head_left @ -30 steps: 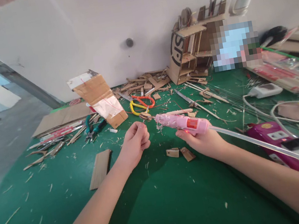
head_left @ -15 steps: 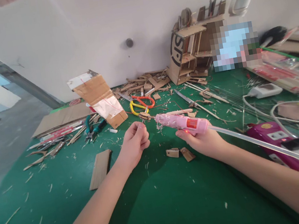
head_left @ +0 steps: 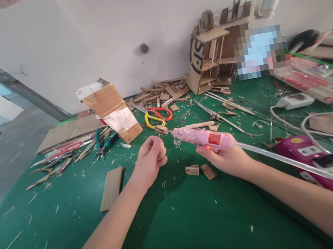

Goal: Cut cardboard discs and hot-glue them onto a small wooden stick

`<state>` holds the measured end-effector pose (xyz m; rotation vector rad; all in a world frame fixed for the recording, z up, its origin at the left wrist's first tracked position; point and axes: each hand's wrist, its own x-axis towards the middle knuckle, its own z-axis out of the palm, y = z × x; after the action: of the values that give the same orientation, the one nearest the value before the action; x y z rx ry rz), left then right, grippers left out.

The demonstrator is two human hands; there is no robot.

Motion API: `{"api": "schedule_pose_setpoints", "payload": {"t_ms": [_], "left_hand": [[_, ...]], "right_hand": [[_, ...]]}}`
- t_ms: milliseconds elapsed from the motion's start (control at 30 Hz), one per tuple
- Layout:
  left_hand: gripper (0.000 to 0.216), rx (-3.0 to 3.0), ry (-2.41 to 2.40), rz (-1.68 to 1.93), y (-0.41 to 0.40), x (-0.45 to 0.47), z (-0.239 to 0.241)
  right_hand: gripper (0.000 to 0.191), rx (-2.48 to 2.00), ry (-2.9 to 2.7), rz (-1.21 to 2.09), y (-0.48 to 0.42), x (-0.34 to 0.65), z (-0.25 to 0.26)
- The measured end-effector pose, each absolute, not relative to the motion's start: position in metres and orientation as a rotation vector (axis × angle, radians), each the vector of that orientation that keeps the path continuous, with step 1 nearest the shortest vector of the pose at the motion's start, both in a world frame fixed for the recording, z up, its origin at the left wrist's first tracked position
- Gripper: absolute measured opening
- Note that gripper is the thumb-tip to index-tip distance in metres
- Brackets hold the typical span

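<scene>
Your left hand (head_left: 151,160): pinching small brown cardboard piece (head_left: 163,129), presumably steadying it nozzle-side; right hand (head_left: 225,158): gripping pink plastic glue gun (head_left: 197,137).

Piece (head_left: 162,130) at left grip (head_left: 151,158) unclear; glue stick (head_left: 275,157) cropped right.

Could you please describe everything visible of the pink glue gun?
The pink glue gun looks plastic, with a red side panel, a glowing red light and pale strands clinging to its front. A translucent glue stick extends from its rear. Gripped in the right hand above the green table, it points leftward; whether its front end touches anything is unclear.
</scene>
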<state>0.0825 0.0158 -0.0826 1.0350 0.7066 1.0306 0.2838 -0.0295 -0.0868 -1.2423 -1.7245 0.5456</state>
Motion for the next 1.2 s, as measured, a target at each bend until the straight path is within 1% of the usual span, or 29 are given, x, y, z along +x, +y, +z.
{"api": "schedule_pose_setpoints", "payload": {"t_ms": [433, 600, 1200], "left_hand": [[0.038, 1.034, 0.680, 1.010, 0.0168, 0.0803, -0.0827], [0.038, 1.042, 0.679, 0.996, 0.0166, 0.0801, -0.0823], [0.034, 1.003, 0.679, 1.007, 0.0166, 0.0793, -0.0837]], "right_hand": [[0.029, -1.217, -1.748, 0.489, -0.0281, 0.2851, -0.0857], [0.031, -1.231, -1.753, 0.476, -0.0281, 0.2851, -0.0861], [0.029, -1.269, -1.745, 0.483, -0.0277, 0.2859, -0.0864]]}}
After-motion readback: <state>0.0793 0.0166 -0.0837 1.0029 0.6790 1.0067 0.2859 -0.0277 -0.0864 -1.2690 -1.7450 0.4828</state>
